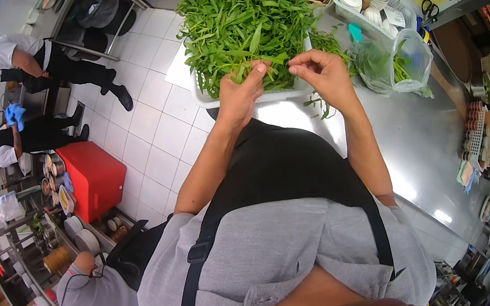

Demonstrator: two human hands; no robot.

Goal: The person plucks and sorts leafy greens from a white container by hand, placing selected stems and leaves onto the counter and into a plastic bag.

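Many slender green leaves (pixel 245 13), heaped, left grip (pixel 241 91) pinching some, right grip (pixel 329 75) unclear

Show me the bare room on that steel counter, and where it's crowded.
The steel counter is widely bare right of the right forearm, below the plastic bag. A smaller patch lies between the white tray and black apron. Above, it's crowded: leafy greens, the bag and stacked white dishes sit close.
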